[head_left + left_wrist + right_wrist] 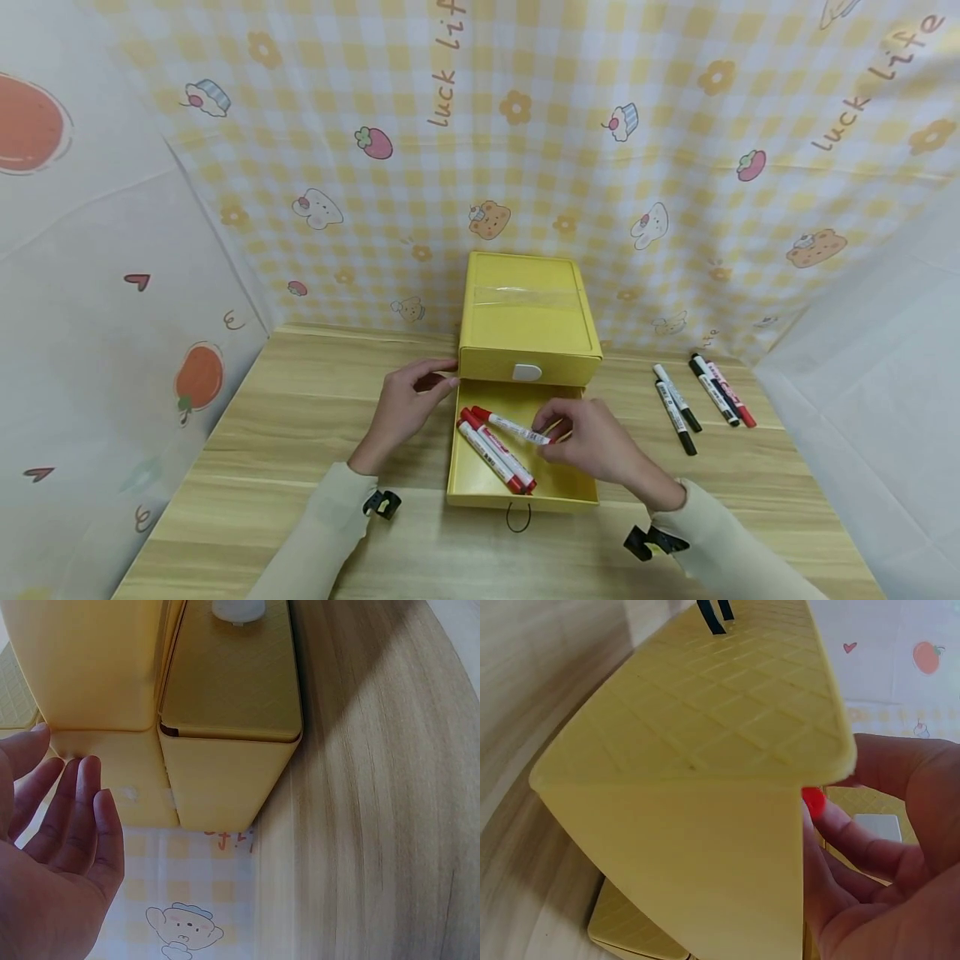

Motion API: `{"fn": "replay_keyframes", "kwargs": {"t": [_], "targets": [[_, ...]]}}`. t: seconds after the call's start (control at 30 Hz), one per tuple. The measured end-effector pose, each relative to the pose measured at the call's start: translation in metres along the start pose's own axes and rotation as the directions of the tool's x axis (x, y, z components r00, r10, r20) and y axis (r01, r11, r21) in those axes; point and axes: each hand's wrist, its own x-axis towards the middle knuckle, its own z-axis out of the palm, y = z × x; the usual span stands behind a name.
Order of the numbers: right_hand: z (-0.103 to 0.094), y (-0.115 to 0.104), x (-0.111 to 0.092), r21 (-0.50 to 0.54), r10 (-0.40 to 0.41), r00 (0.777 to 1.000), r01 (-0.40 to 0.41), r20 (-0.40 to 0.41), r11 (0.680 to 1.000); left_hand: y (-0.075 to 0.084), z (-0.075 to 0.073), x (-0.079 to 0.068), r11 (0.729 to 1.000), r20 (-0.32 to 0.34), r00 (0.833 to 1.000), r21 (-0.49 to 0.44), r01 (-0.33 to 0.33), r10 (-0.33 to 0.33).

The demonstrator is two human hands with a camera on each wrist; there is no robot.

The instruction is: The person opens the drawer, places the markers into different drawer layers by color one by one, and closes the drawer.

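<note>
A yellow two-drawer box [529, 304] stands on the table with its lower drawer [525, 502] pulled out. Over the drawer, my right hand [588, 437] pinches one end of a white marker with red ends [517, 429]; its far end is above other red markers [491, 450] lying in the drawer. A red tip [812, 801] shows between the fingers in the right wrist view, while the drawer wall hides the rest. My left hand [401, 408] touches the left side of the box near its front, fingers loosely bent, as the left wrist view [67, 840] also shows.
Right of the box, two black-capped markers [675, 412] lie together on the wooden table [322, 450]. Farther right is another group of black and red markers [722, 390]. A checked cloth [420, 192] hangs behind the box. A thin dark loop [518, 518] sticks out from the drawer front.
</note>
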Motion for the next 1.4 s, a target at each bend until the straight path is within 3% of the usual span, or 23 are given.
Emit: {"fn": "replay_keyframes", "kwargs": {"t": [0.27, 0.5, 0.73, 0.87, 1.03, 1.17, 1.4], "targets": [[0.002, 0.004, -0.005, 0.061, -0.019, 1.0, 0.018, 0.019, 0.998, -0.001, 0.0, -0.001, 1.0, -0.007, 1.0, 0.002, -0.011, 0.011], [-0.004, 0.011, -0.015, 0.125, 0.003, 0.999, 0.003, -0.043, 0.992, 0.0, 0.0, -0.002, 1.0, -0.001, 1.0, -0.003, 0.001, -0.001], [-0.015, 0.022, -0.023, 0.372, 0.101, 0.993, -0.072, -0.061, 0.925, 0.0, 0.001, -0.002, 1.0, 0.0, 1.0, -0.004, 0.006, -0.006], [-0.021, 0.029, -0.026, 0.433, 0.153, 0.981, -0.087, -0.119, 0.897, -0.001, 0.001, -0.002, 1.0, 0.002, 1.0, -0.006, 0.009, -0.009], [-0.031, 0.04, -0.03, 0.441, 0.237, 0.945, -0.119, -0.223, 0.89, -0.002, 0.0, -0.002, 1.0, 0.003, 1.0, -0.005, 0.006, -0.006], [-0.042, 0.06, -0.033, 0.449, 0.299, 0.904, -0.14, -0.305, 0.882, -0.002, 0.0, -0.002, 1.0, 0.003, 1.0, -0.005, 0.001, -0.001], [-0.064, 0.102, -0.033, 0.451, 0.421, 0.793, -0.211, -0.439, 0.867, -0.001, 0.0, -0.001, 1.0, 0.004, 1.0, -0.007, 0.0, 0.0]]}}
